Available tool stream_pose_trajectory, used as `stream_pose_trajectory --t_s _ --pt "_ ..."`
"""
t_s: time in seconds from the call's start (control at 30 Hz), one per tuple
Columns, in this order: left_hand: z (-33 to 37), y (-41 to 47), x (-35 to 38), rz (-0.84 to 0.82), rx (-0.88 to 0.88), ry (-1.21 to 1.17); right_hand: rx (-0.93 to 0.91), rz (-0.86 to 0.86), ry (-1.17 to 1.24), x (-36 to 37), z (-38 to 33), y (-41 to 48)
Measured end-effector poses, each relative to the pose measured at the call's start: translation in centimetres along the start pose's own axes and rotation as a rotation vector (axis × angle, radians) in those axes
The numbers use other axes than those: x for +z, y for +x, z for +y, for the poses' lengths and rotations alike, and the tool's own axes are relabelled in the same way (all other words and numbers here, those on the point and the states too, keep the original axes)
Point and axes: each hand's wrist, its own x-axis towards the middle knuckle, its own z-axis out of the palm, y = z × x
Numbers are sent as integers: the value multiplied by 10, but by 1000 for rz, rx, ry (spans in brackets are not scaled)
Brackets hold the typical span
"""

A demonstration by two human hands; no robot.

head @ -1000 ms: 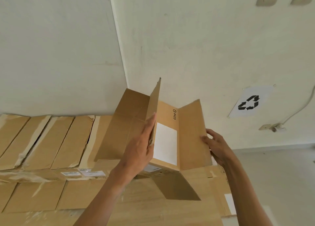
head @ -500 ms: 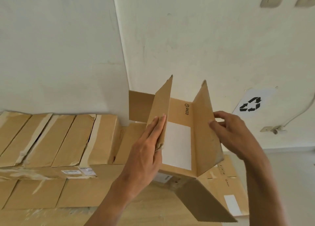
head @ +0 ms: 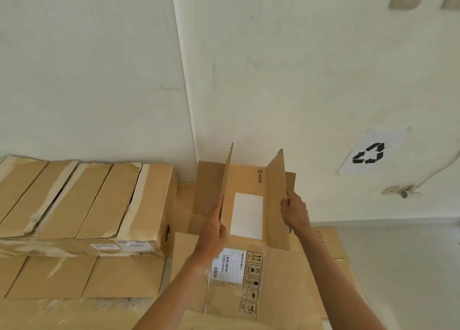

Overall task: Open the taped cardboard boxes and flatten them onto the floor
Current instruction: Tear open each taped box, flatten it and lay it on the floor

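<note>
A: Status, L to R?
B: Well left of the left hand (head: pixel 211 232): row of taped boxes (head: pixel 87 200), tape on, none opened afaict.
A: Hands?
B: Left hand flat, fingers straight against the outside of the left panel of the opened box (head: pixel 246 205); thumb hidden. Box is between both hands w/ both side panels upright, so it's opened but not flat yet. Right hand (head: pixel 295 211) is curled round the right panel's edge, gripping it.
A: Anything done?
B: Under both hands there's flattened cardboard (head: pixel 286 280) w/ a shipping label, so at least one looks finished. Right of the right hand: floor (head: pixel 410 267), recycling sign (head: pixel 368 152) on the wall above.
A: Verdict?
B: Early, imo. One in hand to collapse, whole row left.
</note>
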Motion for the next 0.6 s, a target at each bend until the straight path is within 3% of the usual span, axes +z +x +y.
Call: stream_pose_trajectory --t_s 0.13,0.3,0.47,0.6 --pt "-33 14 -6 174 -260 -98 146 22 33 9 35 13" --pt "-73 7 -15 39 -584 -377 320 -11 -10 29 88 13" --pt "-122 4 1 47 -657 -106 444 -90 -70 63 125 -4" --pt "-139 -9 14 -115 -743 108 558 -149 -150 90 152 -31"
